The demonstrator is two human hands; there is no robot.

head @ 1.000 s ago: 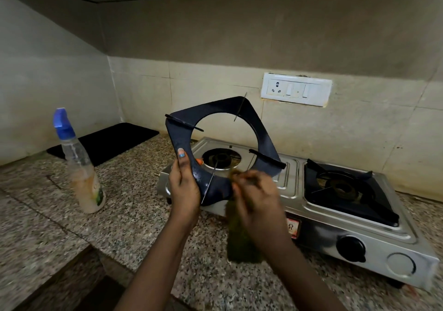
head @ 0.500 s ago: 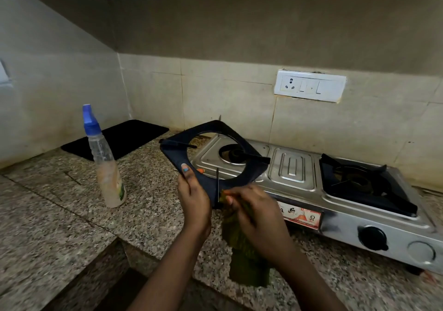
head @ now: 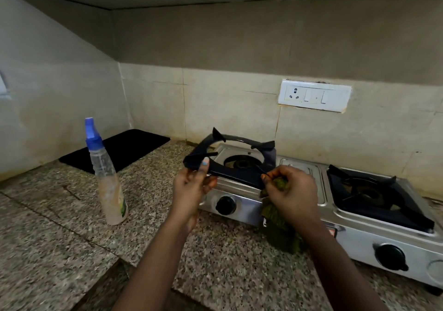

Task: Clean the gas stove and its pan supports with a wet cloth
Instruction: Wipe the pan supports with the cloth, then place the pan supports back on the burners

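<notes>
Step in hand: wiping the lifted pan support [head: 236, 164], judged from the cloth bunched against its near rail; the stove top appears to wait its turn.
Left hand [head: 191, 188]: pinches the pan support's corner at about 9 o'clock of the frame, thumb on top with its painted nail showing, fingers curled beneath.
Right hand [head: 291, 194]: fingers curled round a green cloth [head: 280, 224], pressing it to the pan support's near corner at about 4 o'clock; the rest of the cloth hangs down in front of the stove body.
Pan support, lifted: dark, square with a round opening, held roughly level just above the left burner [head: 241, 163], which shows through the opening.
Gas stove [head: 309, 181]: steel two-burner unit on the granite counter [head: 72, 226], at 3 o'clock from the hands; its left knob [head: 225, 205] sits just below the left hand.
Second pan support [head: 374, 195]: seated on the right burner, untouched by either hand.
Spray bottle [head: 106, 179]: upright on the counter at 9 o'clock from the left hand, well apart, blue nozzle on top.
Next move, as a judgement: slide the cloth along the rail toward the left hand, or turn the frame to reach another side; the left pinch must hold firm so the support does not tip onto the burner.
</notes>
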